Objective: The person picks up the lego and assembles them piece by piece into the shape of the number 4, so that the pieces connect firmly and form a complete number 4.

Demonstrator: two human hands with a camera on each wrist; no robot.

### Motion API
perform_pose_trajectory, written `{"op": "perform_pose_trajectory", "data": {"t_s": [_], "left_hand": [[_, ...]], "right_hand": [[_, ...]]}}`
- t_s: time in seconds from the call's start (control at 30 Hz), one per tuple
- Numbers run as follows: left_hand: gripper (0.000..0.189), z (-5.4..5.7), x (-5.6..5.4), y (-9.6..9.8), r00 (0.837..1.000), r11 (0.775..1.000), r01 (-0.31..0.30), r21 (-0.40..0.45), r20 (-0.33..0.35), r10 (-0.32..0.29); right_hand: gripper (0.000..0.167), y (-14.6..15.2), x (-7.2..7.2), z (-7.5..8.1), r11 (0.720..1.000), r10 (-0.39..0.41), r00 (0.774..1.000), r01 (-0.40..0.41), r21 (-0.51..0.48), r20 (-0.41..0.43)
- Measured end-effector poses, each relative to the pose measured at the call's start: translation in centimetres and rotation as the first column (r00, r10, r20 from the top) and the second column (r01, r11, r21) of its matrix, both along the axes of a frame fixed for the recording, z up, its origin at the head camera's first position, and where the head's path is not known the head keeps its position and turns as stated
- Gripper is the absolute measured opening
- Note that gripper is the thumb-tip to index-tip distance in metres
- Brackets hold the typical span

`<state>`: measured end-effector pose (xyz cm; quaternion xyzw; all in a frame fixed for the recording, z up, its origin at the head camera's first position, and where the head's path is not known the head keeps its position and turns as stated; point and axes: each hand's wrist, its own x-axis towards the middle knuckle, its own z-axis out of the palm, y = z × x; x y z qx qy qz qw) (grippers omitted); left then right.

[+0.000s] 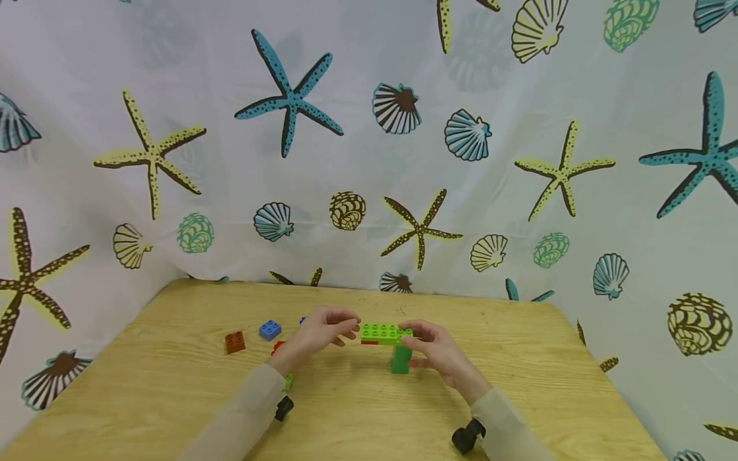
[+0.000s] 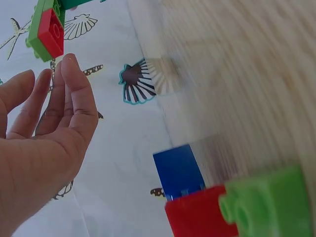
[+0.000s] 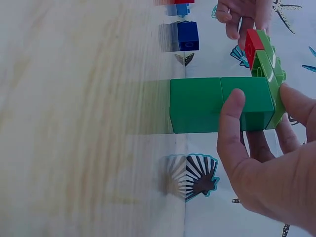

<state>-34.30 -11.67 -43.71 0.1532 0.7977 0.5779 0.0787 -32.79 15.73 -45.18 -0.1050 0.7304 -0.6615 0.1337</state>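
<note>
A tower of dark green bricks (image 1: 401,360) stands upright on the table with a long light green brick (image 1: 379,333) across its top. That brick juts out to the left, with a red brick (image 3: 252,47) attached beneath its overhanging end. My right hand (image 1: 441,349) grips the structure at its upper right, with one digit against the dark green side and another at the light green brick. Just off the overhanging end hovers my left hand (image 1: 325,326); in the left wrist view its fingers (image 2: 79,94) are loosely bent and hold nothing.
Loose bricks lie on the left half of the wooden table (image 1: 519,365): a brown one (image 1: 234,342), a blue one (image 1: 270,330), a red one (image 1: 278,346) and a light green one (image 1: 289,382) partly behind the left forearm. A patterned curtain (image 1: 357,160) hangs behind the table.
</note>
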Motion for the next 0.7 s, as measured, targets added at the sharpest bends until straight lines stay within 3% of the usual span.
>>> {"op": "perform_pose_trajectory", "data": {"t_s": [0.17, 0.43, 0.7], "left_hand": [[0.027, 0.6, 0.6, -1.8, 0.999, 0.999, 0.021, -0.047, -0.025, -0.022], [0.026, 1.2, 1.8, -4.9, 0.992, 0.976, 0.107, -0.191, -0.039, -0.117], [0.028, 1.3, 2.6, -7.3, 0.993, 0.975, 0.117, -0.19, -0.001, -0.12]], "right_hand": [[0.046, 0.1, -0.2, 0.0, 1.0, 0.015, 1.0, -0.015, -0.008, -0.016], [0.048, 0.2, -0.2, -0.2, 1.0, 0.001, 1.0, -0.002, -0.008, -0.014], [0.046, 0.0, 0.0, -0.1, 1.0, -0.011, 0.999, 0.011, 0.021, -0.033]]}}
